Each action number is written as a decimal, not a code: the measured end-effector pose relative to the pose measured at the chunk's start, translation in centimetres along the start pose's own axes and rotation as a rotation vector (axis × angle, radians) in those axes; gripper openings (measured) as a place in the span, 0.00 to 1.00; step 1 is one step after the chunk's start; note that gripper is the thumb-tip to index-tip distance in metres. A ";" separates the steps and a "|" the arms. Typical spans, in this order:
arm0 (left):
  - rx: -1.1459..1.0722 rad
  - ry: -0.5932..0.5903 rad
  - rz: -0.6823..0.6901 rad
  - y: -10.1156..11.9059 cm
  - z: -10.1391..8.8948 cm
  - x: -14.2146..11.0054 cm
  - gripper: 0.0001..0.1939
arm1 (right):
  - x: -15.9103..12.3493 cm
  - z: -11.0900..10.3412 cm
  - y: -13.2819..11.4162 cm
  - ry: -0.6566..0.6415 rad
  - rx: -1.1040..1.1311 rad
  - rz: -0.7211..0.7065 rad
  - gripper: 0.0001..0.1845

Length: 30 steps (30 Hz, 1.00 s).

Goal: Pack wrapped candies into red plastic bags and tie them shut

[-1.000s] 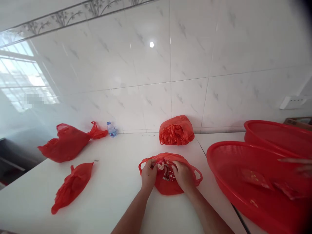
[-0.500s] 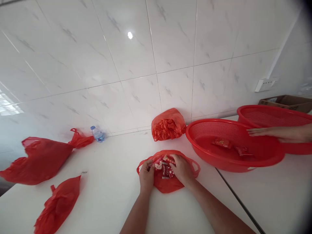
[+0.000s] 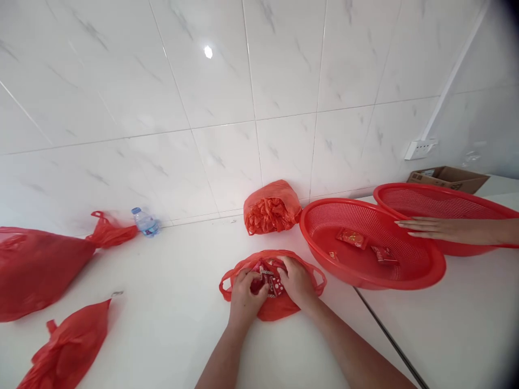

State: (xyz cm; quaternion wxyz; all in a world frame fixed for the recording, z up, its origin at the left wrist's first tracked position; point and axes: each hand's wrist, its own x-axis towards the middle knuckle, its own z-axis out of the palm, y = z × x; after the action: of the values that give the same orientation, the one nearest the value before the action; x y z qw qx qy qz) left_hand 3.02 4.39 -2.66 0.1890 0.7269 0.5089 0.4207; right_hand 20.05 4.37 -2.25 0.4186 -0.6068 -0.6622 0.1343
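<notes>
A small red plastic bag (image 3: 279, 309) lies open on the white table (image 3: 174, 324) in front of me. My left hand (image 3: 244, 294) and my right hand (image 3: 297, 282) both rest on its mouth, fingers curled round small red and white patterned packets (image 3: 271, 281) inside it. A red mesh basket (image 3: 405, 275) with a few red packets (image 3: 352, 238) stands just right of the bag.
Another person's hand (image 3: 433, 229) lies flat on the basket rims at the right, by a second red basket (image 3: 454, 202). A stuffed red bag (image 3: 271, 208) leans on the tiled wall. More red bags (image 3: 36, 270) and a water bottle (image 3: 145, 222) lie left. A cardboard box (image 3: 448, 177) sits far right.
The view has swung right and down. The near basket has come closer to my bag. My left fingers have closed further over the packets; the other person's hand has slid along the rim.
</notes>
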 end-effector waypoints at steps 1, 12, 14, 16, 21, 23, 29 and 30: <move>0.056 -0.018 0.012 0.2 0.1 -0.1 0.09 | 0.0 -0.1 0.0 0.001 -0.003 0.004 0.18; 0.119 -0.060 -0.066 -0.3 0.5 -0.2 0.07 | -0.1 -0.7 -0.2 -0.034 -0.004 0.071 0.18; 0.199 -0.056 -0.079 -0.2 0.7 -0.3 0.16 | -0.1 -0.6 -0.1 -0.042 -0.008 0.078 0.19; 0.242 -0.067 -0.094 -0.2 0.8 -0.4 0.18 | -0.1 -0.6 0.0 -0.055 -0.027 0.082 0.19; 0.216 -0.077 -0.112 -0.3 0.8 -0.3 0.06 | -0.1 -0.4 0.0 -0.071 -0.041 0.094 0.17; 0.202 -0.070 -0.112 -0.3 0.7 -0.2 0.03 | -0.1 -0.2 0.1 -0.063 -0.032 0.100 0.17; 0.089 -0.029 -0.106 -0.1 0.4 -0.2 0.06 | 0.0 -0.7 0.3 -0.069 0.000 0.066 0.15; 0.067 -0.018 -0.110 -0.1 0.4 -0.1 0.06 | 0.0 -0.9 0.3 -0.089 0.008 0.044 0.15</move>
State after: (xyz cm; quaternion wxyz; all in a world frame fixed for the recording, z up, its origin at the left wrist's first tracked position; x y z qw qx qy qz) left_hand 3.26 4.35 -3.00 0.1920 0.7076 0.5599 0.3859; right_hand 20.91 4.10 -1.91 0.3882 -0.6128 -0.6662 0.1731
